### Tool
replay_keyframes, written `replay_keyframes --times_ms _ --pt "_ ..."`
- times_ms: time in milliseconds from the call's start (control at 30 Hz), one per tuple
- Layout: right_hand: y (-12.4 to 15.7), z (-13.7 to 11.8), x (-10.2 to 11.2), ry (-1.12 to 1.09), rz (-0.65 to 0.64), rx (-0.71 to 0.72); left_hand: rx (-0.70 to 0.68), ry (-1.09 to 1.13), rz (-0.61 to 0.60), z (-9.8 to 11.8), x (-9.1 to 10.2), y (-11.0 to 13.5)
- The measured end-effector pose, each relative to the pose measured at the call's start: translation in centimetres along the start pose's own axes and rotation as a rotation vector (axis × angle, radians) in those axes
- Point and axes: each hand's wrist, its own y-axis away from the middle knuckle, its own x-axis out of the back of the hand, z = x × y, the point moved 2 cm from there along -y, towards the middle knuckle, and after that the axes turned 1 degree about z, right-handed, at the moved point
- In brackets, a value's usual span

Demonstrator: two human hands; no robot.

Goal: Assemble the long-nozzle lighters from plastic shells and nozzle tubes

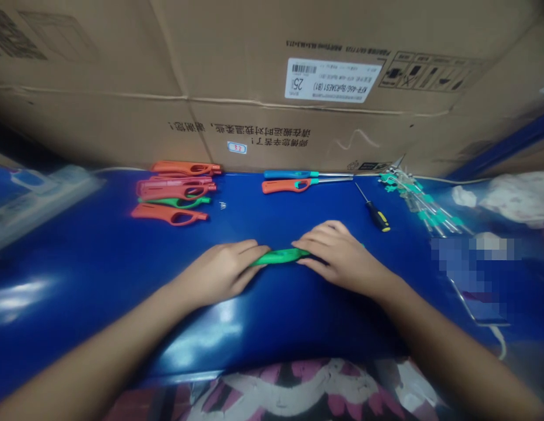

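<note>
Both of my hands grip a green lighter casing (281,256) above the blue table, one at each end. My left hand (226,269) pinches its left end between thumb and fingers. The fingers of my right hand (337,254) wrap the other end and hide most of it. Beyond my left hand lies a row of orange, pink and green lighter casings (169,213). Farther off, past the held casing, are a blue lighter (289,174) and an orange lighter (283,186), each with a metal tube.
A black and yellow screwdriver (377,216) lies beyond my right hand. Several metal tubes with teal parts (430,204) are piled to its right. A phone-like device (471,286) with a white cable is at right. A cardboard wall (245,70) closes the back; small pins (223,206) lie near the casings.
</note>
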Motion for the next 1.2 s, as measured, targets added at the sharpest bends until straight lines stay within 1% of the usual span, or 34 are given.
replay_keyframes --times_ms 100,233,300,367,433,500,633,767,867,967,1133,1200 --pt "0.4 1.5 1.0 0.092 0.029 -0.063 0.002 -0.007 0.034 -1.0 0.7 0.1" --pt "1.3 4.2 2.4 0.251 0.107 -0.215 0.038 -0.063 0.113 -2.3 1.9 0.3" --pt "1.7 5.2 2.9 0.281 0.151 -0.28 0.052 -0.089 0.147 -2.7 2.3 0.5" --pt "1.9 5.8 3.3 0.284 0.197 -0.304 0.05 -0.106 0.163 -2.8 2.5 0.6" --pt "1.9 6.0 3.6 0.267 0.232 -0.275 0.041 -0.12 0.172 -2.7 2.6 0.6" --pt "1.7 5.7 3.5 0.23 0.235 -0.208 0.026 -0.125 0.175 -2.6 2.5 0.6" --pt "0.9 3.7 2.4 0.131 0.17 -0.046 -0.002 -0.094 0.144 -2.0 1.8 0.5" --pt "0.2 1.2 0.8 0.148 0.119 0.099 -0.03 0.055 0.104 -0.9 0.7 0.3" --pt "0.1 0.3 0.1 0.168 0.144 0.149 -0.023 0.194 0.095 -0.3 0.3 0.1" --pt "0.3 0.1 0.0 0.155 0.191 0.174 0.032 0.327 0.088 -0.2 0.2 -0.1" --pt "0.6 -0.1 0.0 0.17 0.212 0.204 0.242 0.579 -0.038 -0.8 -0.5 -0.3" --pt "0.6 -0.2 -0.1 0.194 0.202 0.206 0.276 0.626 -0.062 -0.8 -0.8 -0.3"
